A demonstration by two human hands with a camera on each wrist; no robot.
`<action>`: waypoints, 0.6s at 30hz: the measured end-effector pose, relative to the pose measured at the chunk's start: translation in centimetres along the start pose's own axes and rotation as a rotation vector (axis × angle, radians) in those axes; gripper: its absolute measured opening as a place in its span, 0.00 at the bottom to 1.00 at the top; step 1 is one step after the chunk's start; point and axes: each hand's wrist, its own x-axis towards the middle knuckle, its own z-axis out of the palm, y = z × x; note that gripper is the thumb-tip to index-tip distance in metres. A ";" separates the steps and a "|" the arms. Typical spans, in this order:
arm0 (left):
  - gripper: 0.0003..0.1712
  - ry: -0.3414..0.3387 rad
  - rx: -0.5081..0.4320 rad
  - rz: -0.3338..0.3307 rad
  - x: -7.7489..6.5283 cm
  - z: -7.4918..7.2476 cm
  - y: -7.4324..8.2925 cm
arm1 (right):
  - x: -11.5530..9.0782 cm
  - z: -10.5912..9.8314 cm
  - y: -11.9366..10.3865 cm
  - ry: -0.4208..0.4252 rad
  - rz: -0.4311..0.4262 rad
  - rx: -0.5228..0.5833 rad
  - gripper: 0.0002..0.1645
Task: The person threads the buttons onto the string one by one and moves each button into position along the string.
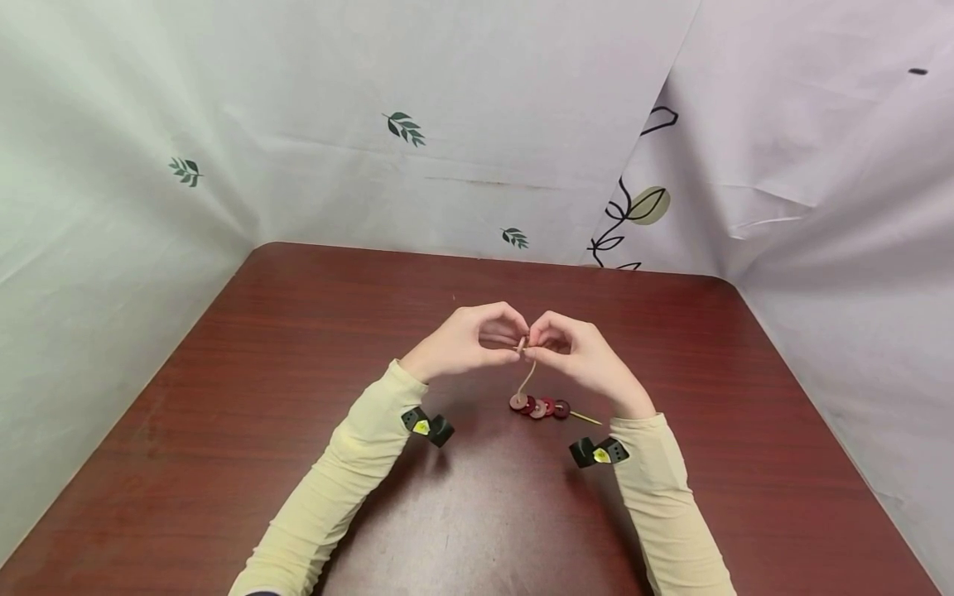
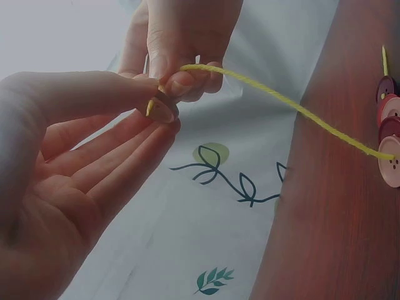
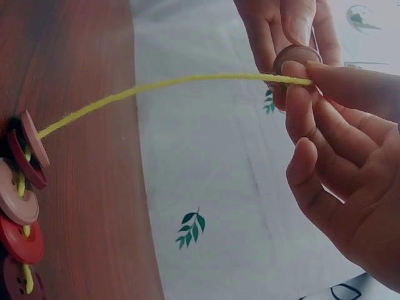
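Between thumb and fingertips, my left hand (image 1: 471, 338) pinches a button (image 2: 164, 110), pinkish in the left wrist view. A tip of yellow cord sticks out from one face of it. My right hand (image 1: 581, 356) meets it and pinches the yellow cord (image 3: 200, 77) close to the button. From there the cord sags to a row of threaded buttons (image 1: 538, 407) on the table, pink, red and dark maroon. A short yellow cord end (image 1: 585, 418) extends past the row's right side. Fingers partly hide the held button.
The reddish-brown wooden table (image 1: 298, 348) spreads under both forearms. A white sheet (image 1: 320, 165) printed with leaves hangs behind and at the sides. Small black cameras (image 1: 428, 425) are strapped at both wrists, over pale yellow sleeves.
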 end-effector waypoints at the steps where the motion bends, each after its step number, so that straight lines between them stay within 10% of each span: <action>1: 0.16 0.000 -0.007 0.000 0.0 0.0 0.0 | 0.0 0.0 0.0 0.001 -0.001 -0.002 0.07; 18: 0.10 0.069 -0.019 0.022 0.2 0.5 -0.5 | 0.0 -0.4 0.1 -0.045 -0.027 0.072 0.14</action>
